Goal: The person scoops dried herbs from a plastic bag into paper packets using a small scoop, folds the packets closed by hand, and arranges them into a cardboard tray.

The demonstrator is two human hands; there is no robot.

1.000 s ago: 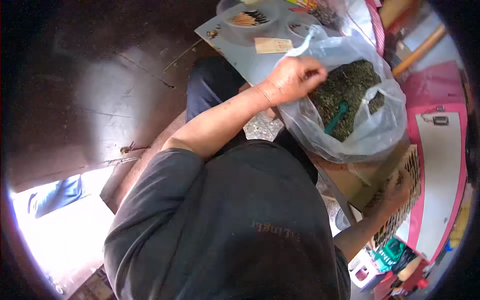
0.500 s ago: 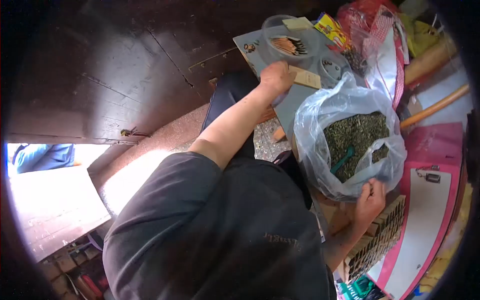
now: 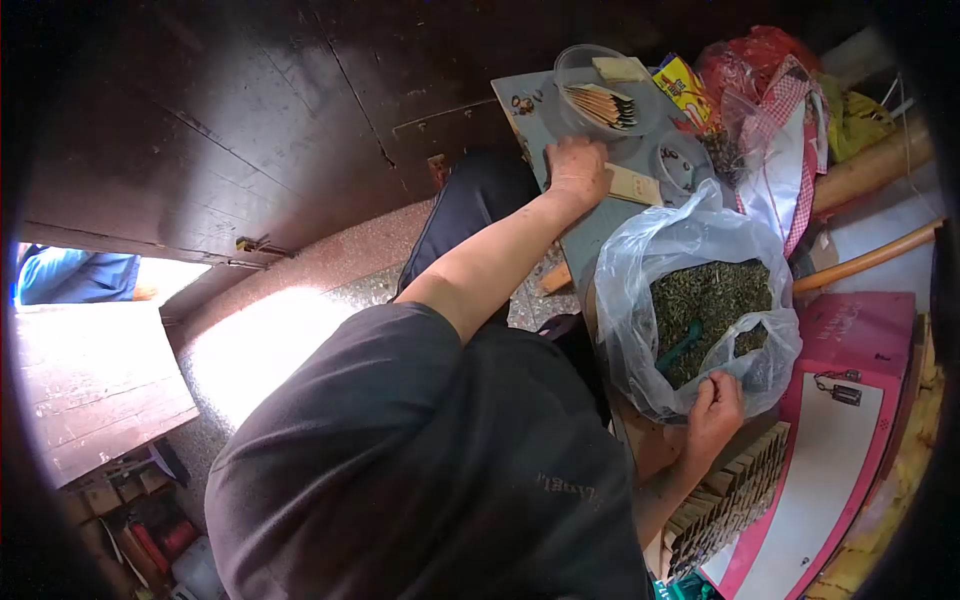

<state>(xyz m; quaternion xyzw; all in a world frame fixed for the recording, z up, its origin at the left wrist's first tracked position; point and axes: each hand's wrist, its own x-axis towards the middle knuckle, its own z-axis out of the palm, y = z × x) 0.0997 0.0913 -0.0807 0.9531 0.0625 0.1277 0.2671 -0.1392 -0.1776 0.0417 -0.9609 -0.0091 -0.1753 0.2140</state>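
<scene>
My left hand (image 3: 578,168) lies over the grey-blue tabletop, fingers curled down and closed, their tips hidden. Beside it is a small cream paper packet (image 3: 634,185) with faint print. Just beyond stands a clear plastic bowl (image 3: 566,112) of slim packets (image 3: 601,105) with dark edges. My right hand (image 3: 714,408) is at the near rim of a translucent plastic bag (image 3: 622,290), thumb and fingers pinched together; what they hold, if anything, cannot be made out. Dried, chopped green herb (image 3: 715,295) fills the bag, and a green scoop (image 3: 682,345) rests in it.
A smaller clear tub (image 3: 690,170) sits behind the bag. Near it are a yellow packet (image 3: 684,92) and a red bag (image 3: 760,60). Stacked slatted wooden pieces (image 3: 730,495) lie below my right arm. A pink-and-white cabinet (image 3: 835,440) stands at right.
The whole view has shifted as my head moved. My left hand has turned slightly, its knuckles now upward, still near the cream packet. My right hand stays at the bag's near rim.
</scene>
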